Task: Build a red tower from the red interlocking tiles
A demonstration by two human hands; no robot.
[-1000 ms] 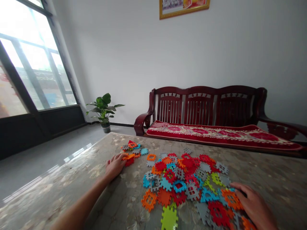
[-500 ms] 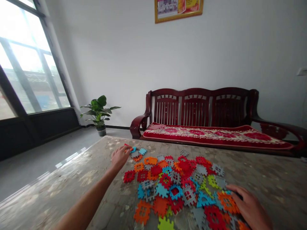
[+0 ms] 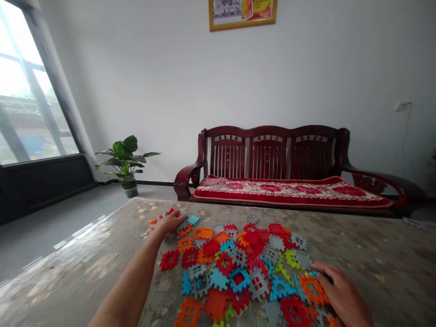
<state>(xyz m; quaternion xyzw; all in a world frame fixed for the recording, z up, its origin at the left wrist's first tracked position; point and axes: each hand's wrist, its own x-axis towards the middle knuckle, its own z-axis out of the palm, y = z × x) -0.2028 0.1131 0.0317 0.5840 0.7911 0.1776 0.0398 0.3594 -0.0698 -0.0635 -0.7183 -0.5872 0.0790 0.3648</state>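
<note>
Toward the far left of the table, my left hand lies over a small group of puzzle-edged plastic pieces, its fingers stretched out and partly covering them. A red piece shows behind its fingers, a light blue piece lies to its right, and an orange piece peeks out on its left. At the right edge of the large pile, my right hand rests with thumb and forefinger apart. It is against an orange window-shaped piece; whether it touches other pieces underneath is hidden.
The pile of red, grey, blue, green and orange pieces spreads across the middle of the patterned tabletop. Beyond the table stand a dark red wooden bench with a floral cover and a potted plant. A window is at left.
The view has turned slightly right. My left hand has shifted right and nearer over the small group, with an orange piece now showing on its left. My right hand stays by the pile.
</note>
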